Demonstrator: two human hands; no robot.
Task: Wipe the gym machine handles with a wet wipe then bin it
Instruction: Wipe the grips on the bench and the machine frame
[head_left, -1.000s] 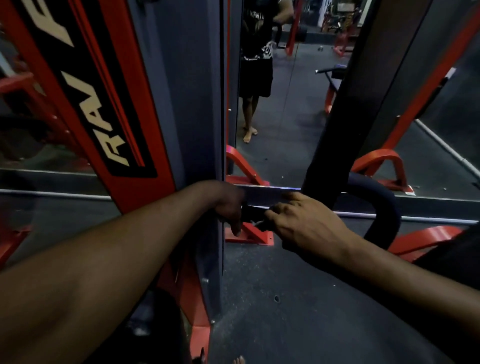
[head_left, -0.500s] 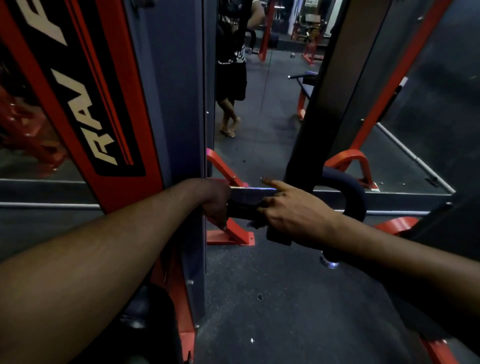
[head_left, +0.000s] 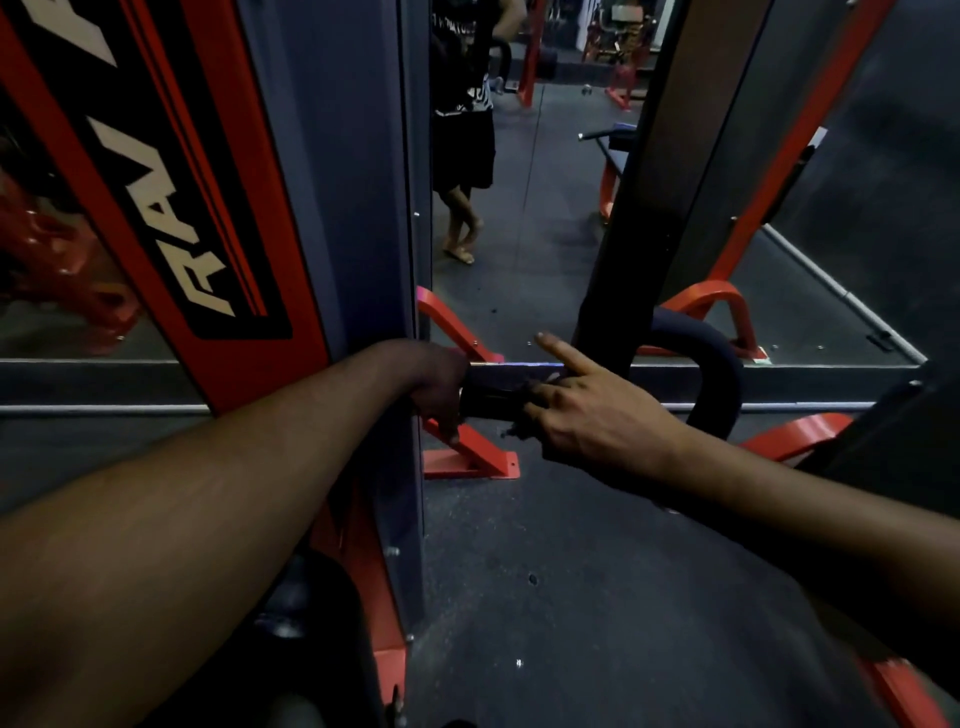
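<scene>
Handle (head_left: 491, 400) of the gym machine: a dark horizontal grip at mid-frame in the head view, running between the two hands, only a short stretch bare, its ends covered. Left hand (head_left: 439, 384) curled round the near-left end of the handle, knuckles up, fingertips pointing down beside the grey upright (head_left: 358, 208); thumb hidden. Right hand (head_left: 587, 410) laid over the right part of the handle, index finger stuck out straight and upward, the other fingers bent down over something dark and crumpled. Wet wipe (head_left: 517, 428) hard to make out in the dim light: a ragged dark scrap showing just under the right fingers, against the handle; most of it hidden by the hand, so shape and size unclear. Beyond the right hand, a thick black padded loop (head_left: 722, 374) curving down behind the wrist, its lower end covered by the forearm. Red panel (head_left: 171, 182) with pale lettering at left, cut off by the top edge, letters only partly readable. Red angled foot (head_left: 467, 457) bolted on the dark floor (head_left: 571, 597) just below the hands. Further back, a person (head_left: 465, 130) in dark shorts, barefoot, cut off above the chest by the frame. Lower right corner dark and blurred, not identifiable.
</scene>
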